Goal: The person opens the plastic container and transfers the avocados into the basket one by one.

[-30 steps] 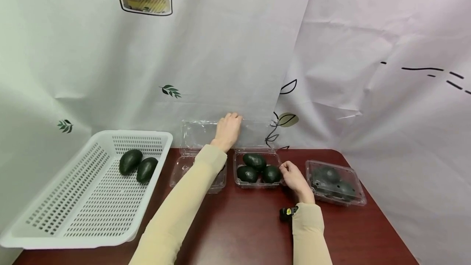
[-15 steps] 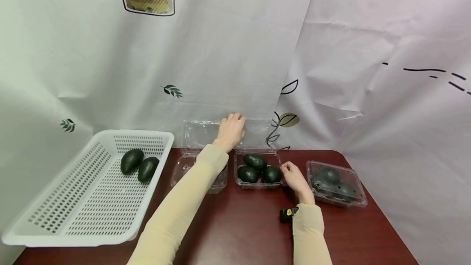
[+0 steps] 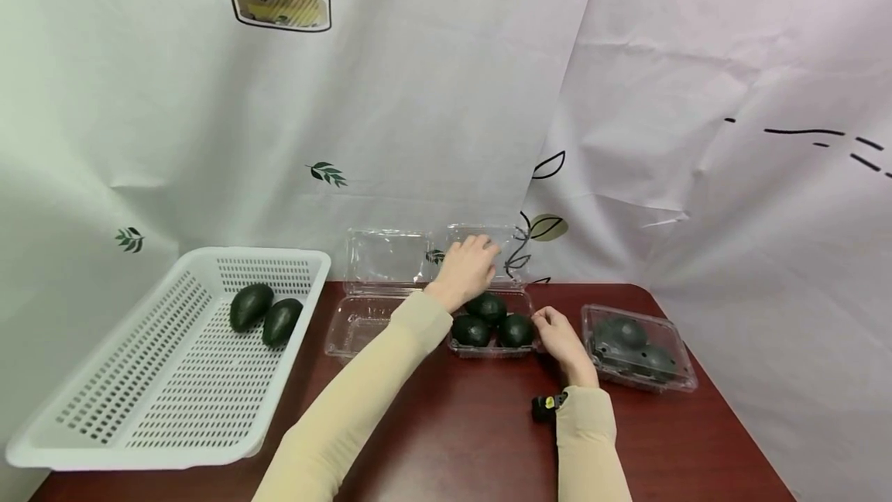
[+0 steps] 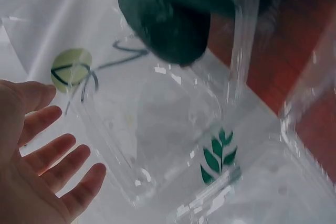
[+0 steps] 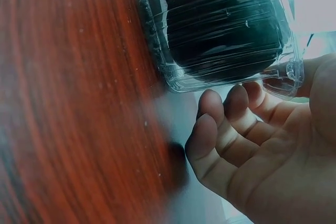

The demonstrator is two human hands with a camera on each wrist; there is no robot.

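Observation:
A clear plastic clamshell container [image 3: 456, 350] holds 3 dark green avocados [image 3: 516, 330], its lid [image 3: 456, 232] raised against the backdrop. My left hand [image 3: 468, 269] is over the back of this container, in front of the lid. Its fingers [image 4: 79, 190] are spread and relaxed in the left wrist view, apart from the clear plastic lid [image 4: 163, 108]. At the container's right front corner, my right hand [image 3: 560, 341] pinches the rim between thumb and fingers [image 5: 202, 135]. A second clamshell [image 3: 336, 331], without avocados in its visible part, lies left with its lid up; my left sleeve partly covers it.
A white perforated basket [image 3: 104, 378] with two avocados [image 3: 282, 322] at its right side stands on the left. On the right sits a closed clamshell [image 3: 679, 374] with avocados inside. Behind the reddish-brown table [image 3: 460, 440] hangs a printed white backdrop [image 3: 432, 99].
My left hand has shifted right and slightly down, from between the two raised lids to in front of the right one. My right hand stays at the container's corner.

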